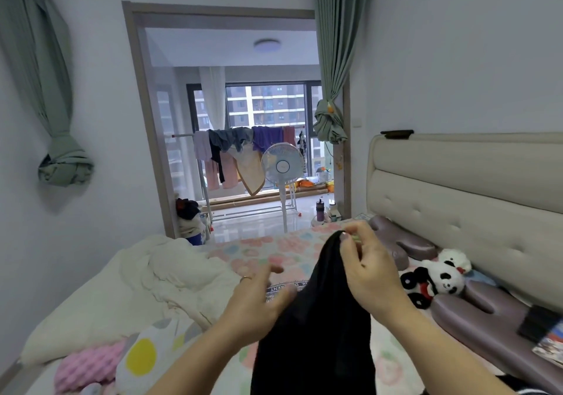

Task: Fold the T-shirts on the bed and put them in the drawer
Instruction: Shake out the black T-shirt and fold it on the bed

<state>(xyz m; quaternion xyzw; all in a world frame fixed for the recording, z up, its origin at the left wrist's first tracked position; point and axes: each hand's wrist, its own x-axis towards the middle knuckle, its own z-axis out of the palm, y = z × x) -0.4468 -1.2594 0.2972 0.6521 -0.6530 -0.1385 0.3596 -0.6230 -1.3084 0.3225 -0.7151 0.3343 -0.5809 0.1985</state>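
Both hands are up over the bed (289, 242). Right hand (365, 273) pinches the top of a black T-shirt (313, 333), which hangs down. Left hand (259, 300) is spread out, just beside it. I think folding has barely begun. No drawer shows.

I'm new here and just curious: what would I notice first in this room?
A black shirt hangs front and centre over the bed, its top pinched in the right grip. A panda toy lies to the right by the headboard, and a fan stands past the doorway beyond.
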